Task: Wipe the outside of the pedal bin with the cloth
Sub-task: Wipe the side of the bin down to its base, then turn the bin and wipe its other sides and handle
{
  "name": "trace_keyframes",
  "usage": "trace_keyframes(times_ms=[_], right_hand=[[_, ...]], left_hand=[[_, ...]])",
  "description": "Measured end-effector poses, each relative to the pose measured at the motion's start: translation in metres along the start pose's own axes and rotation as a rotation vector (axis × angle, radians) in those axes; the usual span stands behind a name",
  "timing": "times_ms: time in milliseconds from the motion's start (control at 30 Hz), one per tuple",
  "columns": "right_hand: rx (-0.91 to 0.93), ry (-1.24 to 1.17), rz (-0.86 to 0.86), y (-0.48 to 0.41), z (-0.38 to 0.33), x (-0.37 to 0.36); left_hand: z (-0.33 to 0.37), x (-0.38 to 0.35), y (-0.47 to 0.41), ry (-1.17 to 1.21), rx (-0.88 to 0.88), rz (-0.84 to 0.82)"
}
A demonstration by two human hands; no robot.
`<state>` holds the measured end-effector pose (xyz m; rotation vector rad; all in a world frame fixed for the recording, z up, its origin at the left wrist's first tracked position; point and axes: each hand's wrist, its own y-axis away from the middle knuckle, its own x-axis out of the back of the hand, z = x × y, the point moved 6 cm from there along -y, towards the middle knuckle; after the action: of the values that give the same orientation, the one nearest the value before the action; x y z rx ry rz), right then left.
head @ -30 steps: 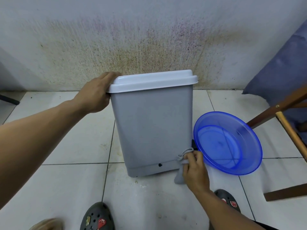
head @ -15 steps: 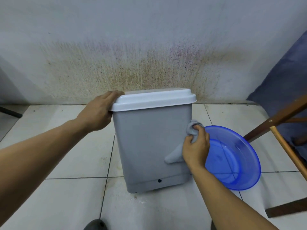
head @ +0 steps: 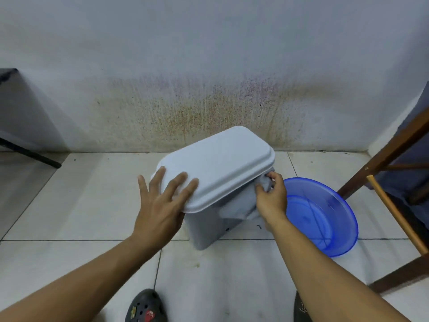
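The pedal bin (head: 204,228) stands on the floor (head: 81,205) in the middle of the frame, near the wall (head: 209,66). The bin is grey and its lid (head: 222,163) is white and closed. One corner of the bin points to the bottom of the frame.

The cloth (head: 263,182) is grey too. It is bunched up under the right edge of the lid, pressed on the side of the bin. Some of it hangs down along that side.

The right hand (head: 271,198) holds the cloth. Its fingers (head: 274,176) are curled round the bunched part, right beside the lid's edge. The left hand (head: 160,205) lies on the left end of the lid. Its fingers (head: 183,182) are straight and spread wide, flat on the lid, and hold nothing.

A round blue basin (head: 329,228) sits on the floor just beside the bin, to the right of the frame, behind the right arm. Next to the basin, at the right edge, are the brown wooden legs of a chair (head: 380,159), with a dark blue cloth thing (head: 408,177) behind them.

The floor has big white tiles. The wall is white with a wide patch of brown and purple spots behind the bin. At the bottom of the frame is a black shoe (head: 145,306) with holes and small bright pins. At the left edge is a dark grey thing (head: 23,117); I cannot tell what it is.
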<state>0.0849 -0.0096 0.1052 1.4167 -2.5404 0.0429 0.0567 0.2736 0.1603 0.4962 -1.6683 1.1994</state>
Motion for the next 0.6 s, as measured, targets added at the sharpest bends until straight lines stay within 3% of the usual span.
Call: trace_keyframes(times_ms=[233,400,433,500,567,600], right_hand=[[-0.094,-0.109,-0.120,0.016,-0.010,0.007],[-0.157,-0.140,-0.155,0.018,-0.010,0.029],[-0.163,-0.134,-0.172,0.019,-0.010,0.032],[-0.178,-0.127,-0.186,0.022,-0.011,0.038],[-0.209,-0.141,-0.199,0.025,-0.013,0.040],[-0.220,-0.155,-0.208,0.027,-0.015,0.041]], left_hand=[[0.078,0.024,-0.005,0.024,-0.156,-0.105],[0.064,0.034,-0.008,0.265,-0.350,-0.095],[0.050,0.031,-0.009,0.341,-0.328,-0.080],[0.014,0.023,-0.012,0.448,-0.105,-0.025],[-0.011,0.014,-0.016,0.392,0.083,-0.077],[-0.014,0.007,-0.017,0.313,0.072,-0.139]])
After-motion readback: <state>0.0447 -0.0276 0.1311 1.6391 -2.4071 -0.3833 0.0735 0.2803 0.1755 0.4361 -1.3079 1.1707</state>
